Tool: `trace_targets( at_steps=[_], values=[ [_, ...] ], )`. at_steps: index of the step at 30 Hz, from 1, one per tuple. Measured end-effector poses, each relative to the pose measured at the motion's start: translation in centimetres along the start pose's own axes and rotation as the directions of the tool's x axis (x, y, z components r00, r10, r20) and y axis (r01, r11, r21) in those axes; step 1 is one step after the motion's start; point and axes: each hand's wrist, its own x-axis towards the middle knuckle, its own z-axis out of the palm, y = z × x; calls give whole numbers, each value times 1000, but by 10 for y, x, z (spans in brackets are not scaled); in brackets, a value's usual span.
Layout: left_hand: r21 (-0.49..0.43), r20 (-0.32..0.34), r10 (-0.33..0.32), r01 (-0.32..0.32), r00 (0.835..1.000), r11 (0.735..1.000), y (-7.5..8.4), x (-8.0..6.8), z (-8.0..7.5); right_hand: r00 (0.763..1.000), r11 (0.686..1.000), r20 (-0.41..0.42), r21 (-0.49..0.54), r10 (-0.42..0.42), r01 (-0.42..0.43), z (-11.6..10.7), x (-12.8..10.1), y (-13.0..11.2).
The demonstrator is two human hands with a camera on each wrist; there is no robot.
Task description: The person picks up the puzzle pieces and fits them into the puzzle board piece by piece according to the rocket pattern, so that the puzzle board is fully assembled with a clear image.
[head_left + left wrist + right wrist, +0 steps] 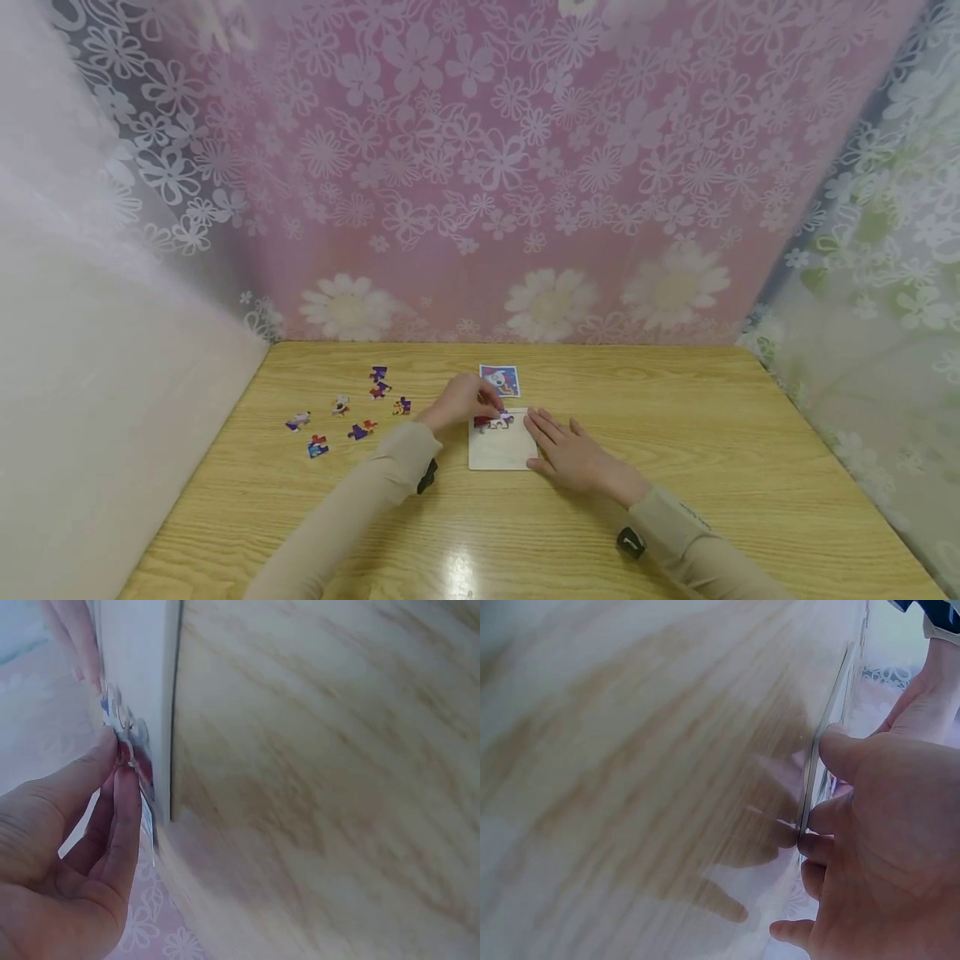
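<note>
A white square puzzle board (501, 452) lies on the table, with a few joined or adjacent puzzle pieces (501, 422) along its upper part. My left hand (467, 400) reaches over its top left corner and pinches a jigsaw piece (126, 754) between thumb and fingertips, right at the board's surface in the left wrist view. The fingers partly hide that piece. On the other side, my right hand (573, 457) rests with extended fingers on the board's right edge. In the right wrist view the thumb and fingertips of the right hand (885, 825) touch the board's rim (814, 757).
Just behind the board lies a small colourful picture card (500, 380), partly covered by the left hand. Several loose puzzle pieces (362, 430) are scattered over the left side of the wooden table (660, 400). A flowered curtain (495, 167) hangs along the back edge.
</note>
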Motion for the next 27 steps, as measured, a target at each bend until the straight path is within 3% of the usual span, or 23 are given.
trace_targets(
  at_steps=[17,27],
  values=[
    [12,-6,-5,5,1000,1000,0,-2,1,1000,1000,4,-1,8,-8,1,1,1],
    [67,-4,-6,6,1000,998,-4,1,3,1000,1000,9,-3,9,-9,1,1,0]
  ],
)
